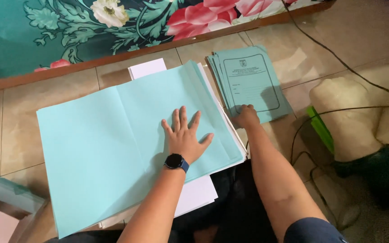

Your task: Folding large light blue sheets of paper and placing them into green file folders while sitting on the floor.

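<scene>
The left hand (185,135) lies flat, fingers spread and grip released, palm down on a large light-blue sheet of paper (113,148) that is opened out with a fold crease running down its middle. The hand presses on the right half of the sheet, near its lower right corner. A black round wristwatch with a blue strap (176,162) sits on the left wrist.

The light-blue sheet tops a pile of similar sheets, and white paper sheets (194,195) stick out from under the pile at its near edge and at its far edge. The whole pile rests on the beige tiled floor (14,135), in front of the person.

The right hand (247,116) reaches to a stack of blue-green printed paper covers (248,81) lying on the floor just beside the right edge of the big pile. Its fingers are curled onto the near left corner of the top cover; whether the grip pinches the cover or only touches it, I cannot tell.

Beyond the papers, along the far edge of the floor, runs a wooden border (113,56) with a teal cloth with red and white flowers (91,22) above it. A black cable (334,54) trails over the tiles on the right, past a cream-coloured fuzzy object (352,117) with a green flat thing (320,128) against it.
</scene>
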